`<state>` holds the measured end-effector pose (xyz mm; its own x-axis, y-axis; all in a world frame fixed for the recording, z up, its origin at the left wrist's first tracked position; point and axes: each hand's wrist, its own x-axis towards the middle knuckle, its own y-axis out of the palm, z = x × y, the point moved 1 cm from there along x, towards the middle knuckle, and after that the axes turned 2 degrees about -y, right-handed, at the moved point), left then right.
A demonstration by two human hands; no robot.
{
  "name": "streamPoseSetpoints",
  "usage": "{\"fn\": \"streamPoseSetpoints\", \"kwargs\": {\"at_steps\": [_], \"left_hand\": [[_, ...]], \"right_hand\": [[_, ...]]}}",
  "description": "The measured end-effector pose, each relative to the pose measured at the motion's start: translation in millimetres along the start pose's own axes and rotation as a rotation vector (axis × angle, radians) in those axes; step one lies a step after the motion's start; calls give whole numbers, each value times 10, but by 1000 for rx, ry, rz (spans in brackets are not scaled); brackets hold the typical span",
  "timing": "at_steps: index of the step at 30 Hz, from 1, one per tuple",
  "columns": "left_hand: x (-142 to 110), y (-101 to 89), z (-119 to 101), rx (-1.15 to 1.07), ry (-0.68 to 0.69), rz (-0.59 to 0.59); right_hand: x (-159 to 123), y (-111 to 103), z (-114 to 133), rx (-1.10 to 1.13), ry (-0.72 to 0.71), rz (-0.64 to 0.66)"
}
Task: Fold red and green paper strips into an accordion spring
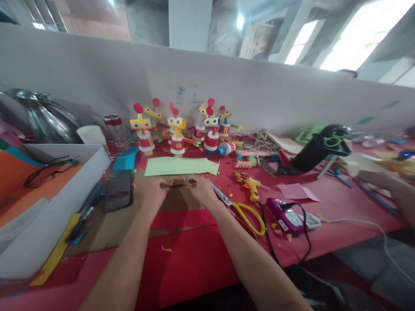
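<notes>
Between my two hands is a small folded paper spring with red, dark and pale zigzag pleats. The fingers of my left hand close on its left end. At the right end my right hand pinches it with fingers together. Both hands are above a brown cardboard sheet. Just behind them lies a pale green paper strip. Large scissors with yellow and red handles lie to the right of my right forearm.
Several paper-cup figures stand at the back. A yellow glue gun and purple power strip lie to the right, with cables. At left are a phone and a white box. Another person's arm reaches in from the right.
</notes>
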<state>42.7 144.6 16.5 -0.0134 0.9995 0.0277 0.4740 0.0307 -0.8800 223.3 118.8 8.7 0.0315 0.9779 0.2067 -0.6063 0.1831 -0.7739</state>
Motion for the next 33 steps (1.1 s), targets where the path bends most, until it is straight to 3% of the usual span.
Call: {"fn": "streamPoseSetpoints", "kwargs": {"at_steps": [6,10,14,18,23,30,33], "left_hand": [[31,145,-10,-19,124,-33],[4,153,-72,-149,150,-49],[-60,142,-151,-600,94,23],[-118,108,-219,-1095,47,131],[-122,26,-226,-983,101,-52],[-173,12,-258,-599,424,-214],[-152,43,-242,-728,358,-128]], "right_hand": [[-64,120,137,-168,-101,-48],[-80,145,167,-71,-89,-69],[-79,123,150,204,32,-55],[-54,114,117,423,15,-43],[-35,115,87,638,-19,-86],[-34,130,166,886,-123,-48],[-8,157,136,1001,-79,-31]]}}
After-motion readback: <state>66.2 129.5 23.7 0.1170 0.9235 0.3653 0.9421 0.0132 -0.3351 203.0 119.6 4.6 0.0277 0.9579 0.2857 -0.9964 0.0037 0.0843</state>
